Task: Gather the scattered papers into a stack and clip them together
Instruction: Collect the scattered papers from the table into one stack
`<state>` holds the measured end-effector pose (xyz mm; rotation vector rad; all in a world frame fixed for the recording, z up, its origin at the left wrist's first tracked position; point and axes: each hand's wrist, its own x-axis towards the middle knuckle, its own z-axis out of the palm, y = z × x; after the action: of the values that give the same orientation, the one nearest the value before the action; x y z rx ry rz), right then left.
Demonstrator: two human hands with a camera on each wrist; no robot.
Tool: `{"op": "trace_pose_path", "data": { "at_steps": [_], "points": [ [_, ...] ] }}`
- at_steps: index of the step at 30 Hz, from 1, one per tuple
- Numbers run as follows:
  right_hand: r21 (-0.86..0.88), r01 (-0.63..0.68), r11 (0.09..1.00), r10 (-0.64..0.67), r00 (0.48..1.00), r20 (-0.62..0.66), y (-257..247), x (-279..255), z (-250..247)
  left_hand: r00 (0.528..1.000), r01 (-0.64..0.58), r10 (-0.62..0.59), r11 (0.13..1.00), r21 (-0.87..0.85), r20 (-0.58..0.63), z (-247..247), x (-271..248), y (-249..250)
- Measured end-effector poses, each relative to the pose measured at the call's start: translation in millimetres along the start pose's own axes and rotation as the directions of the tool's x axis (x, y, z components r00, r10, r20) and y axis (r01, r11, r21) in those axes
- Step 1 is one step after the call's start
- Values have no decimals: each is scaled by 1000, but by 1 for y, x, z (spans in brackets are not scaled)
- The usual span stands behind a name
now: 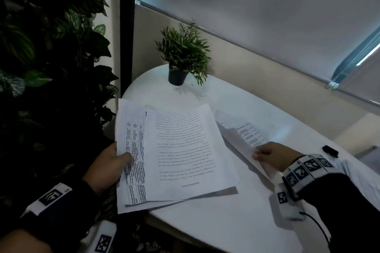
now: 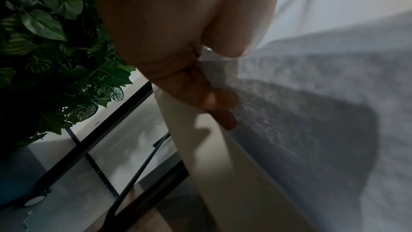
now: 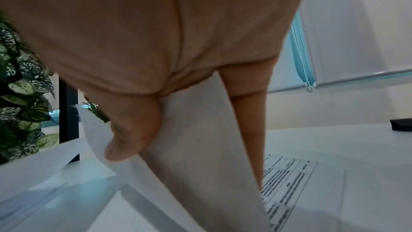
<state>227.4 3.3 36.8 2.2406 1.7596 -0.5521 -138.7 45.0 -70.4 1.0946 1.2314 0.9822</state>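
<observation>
My left hand (image 1: pixel 115 162) grips a loose bundle of printed papers (image 1: pixel 181 150) by its left edge, thumb on top, over the left rim of the white table (image 1: pixel 236 222). From the left wrist view, the fingers (image 2: pixel 214 100) curl under the papers (image 2: pixel 312 112). My right hand (image 1: pixel 267 155) pinches a curled single sheet (image 1: pixel 240 146) between thumb and fingers, lifted off the table. In the right wrist view that sheet (image 3: pixel 196 138) bends between thumb and fingers. Another printed sheet (image 1: pixel 246 131) lies flat behind it. A black binder clip (image 1: pixel 330 151) sits on the table at the right.
A small potted plant (image 1: pixel 182 57) stands at the table's far side. A wall of leafy plants (image 1: pixel 47 57) and a black post (image 1: pixel 126 26) are on the left. More paper (image 1: pixel 362 176) lies at the right edge. A window blind (image 1: pixel 267 16) hangs behind.
</observation>
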Motion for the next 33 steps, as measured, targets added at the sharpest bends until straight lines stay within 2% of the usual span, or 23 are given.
{"op": "trace_pose_path", "data": {
  "at_steps": [5, 8, 10, 12, 13, 14, 15, 17, 19, 22, 24, 25, 27, 29, 31, 33],
  "points": [
    [158, 0, 988, 1, 1000, -9, -5, -20, -9, 999, -19, 22, 997, -76, 38, -1, -9, 5],
    [119, -71, 990, 88, 985, -148, -11, -30, -13, 1000, 6, -5, 999, -40, 13, 0, -7, 2],
    [118, -83, 990, 119, 932, -341, -20, -38, -17, 1000, 18, -18, 1000, -8, -19, 2, -6, 0],
    [127, 24, 992, 50, 834, -549, -39, -46, -14, 999, 22, -21, 999, 35, -40, 3, -4, -2],
    [123, 97, 988, -5, 803, -596, -53, -50, -9, 999, 17, -15, 999, 49, -44, 4, -3, -3],
    [108, 151, 983, -58, 802, -594, -70, -51, -1, 999, 13, -11, 998, 55, -42, 4, -4, -3],
    [80, 178, 981, -106, 829, -549, -89, -52, 9, 999, 3, -1, 999, 51, -39, 4, -4, -3],
    [21, 188, 982, -165, 908, -386, -123, -45, 33, 999, -18, 20, 999, 45, -33, 5, -4, -2],
    [-2, 218, 976, -210, 939, -274, -155, -39, 53, 999, -41, 42, 999, 35, -31, 6, -4, -1],
    [38, 390, 920, -375, 905, -202, -192, -38, 74, 997, -70, 68, 997, -39, -47, 7, -6, 1],
    [68, 496, 866, -485, 864, -135, -201, -38, 81, 996, -87, 85, 991, -105, -28, 7, -8, 2],
    [80, 518, 852, -509, 854, -109, -200, -37, 82, 994, -105, 103, 991, -83, -21, 8, -8, 3],
    [111, 516, 849, -509, 856, -86, -187, -35, 78, 992, -121, 119, 992, -49, -30, 7, -8, 2],
    [140, 505, 852, -492, 863, -117, -167, -34, 70, 990, -139, 138, 986, -96, -14, 5, -8, 0],
    [167, 502, 849, -479, 863, -160, -146, -33, 62, 993, -114, 116, 987, -111, 13, 3, -8, -1],
    [135, 504, 853, -489, 862, -133, -130, -31, 60, 998, -62, 63, 994, -89, 4, 3, -4, -2]
  ]
}}
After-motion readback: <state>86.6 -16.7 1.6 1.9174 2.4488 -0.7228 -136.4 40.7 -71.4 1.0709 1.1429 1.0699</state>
